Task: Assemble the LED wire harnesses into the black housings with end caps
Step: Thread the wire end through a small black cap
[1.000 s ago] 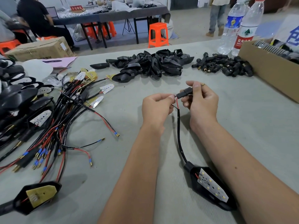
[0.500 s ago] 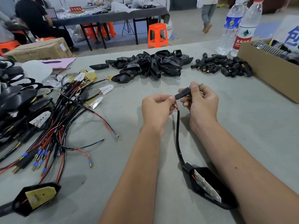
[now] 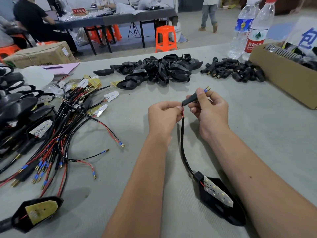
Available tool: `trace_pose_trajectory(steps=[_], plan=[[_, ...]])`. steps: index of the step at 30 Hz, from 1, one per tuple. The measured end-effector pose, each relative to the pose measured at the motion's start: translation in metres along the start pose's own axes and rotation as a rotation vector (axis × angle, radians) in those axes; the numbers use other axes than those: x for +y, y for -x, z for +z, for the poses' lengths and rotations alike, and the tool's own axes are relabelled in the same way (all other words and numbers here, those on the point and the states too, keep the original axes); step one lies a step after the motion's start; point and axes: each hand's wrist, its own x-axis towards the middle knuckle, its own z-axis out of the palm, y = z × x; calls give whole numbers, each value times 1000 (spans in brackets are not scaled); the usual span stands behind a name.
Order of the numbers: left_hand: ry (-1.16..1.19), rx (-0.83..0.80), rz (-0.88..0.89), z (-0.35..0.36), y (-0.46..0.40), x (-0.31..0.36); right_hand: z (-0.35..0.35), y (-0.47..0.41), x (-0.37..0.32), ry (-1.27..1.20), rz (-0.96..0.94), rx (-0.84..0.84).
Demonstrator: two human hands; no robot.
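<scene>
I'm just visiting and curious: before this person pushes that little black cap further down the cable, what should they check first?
1. Right hand holds the cap firmly: ok, thumb and fingers pinch it.
2. Left hand steadies the wires just below the cap: ok.
3. Wire tips have come out the cap's far end: ok, blue and brass ends show.
4. Red wire runs free, not kinked: cannot tell, mostly hidden by fingers.
5. Cable hangs slack to the housing: ok, gently curved.
6. LED board seated in housing: ok, it lies inside.
</scene>
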Motion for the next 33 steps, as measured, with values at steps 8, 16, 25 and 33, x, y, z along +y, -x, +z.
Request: trace_pose_trajectory(steps=[8, 16, 25, 33], plan=[[-29, -194, -117, -11, 4, 7, -6, -6, -4, -24, -7, 113], [-157, -344, -131, -29, -2, 15, -15, -10, -16, 39, -21, 150], [-117, -273, -92, -26, -6, 9, -12, -8, -14, 328, -166, 157], [-174, -325, -100, -20, -7, 5, -14, -10, -8, 332, -187, 195]])
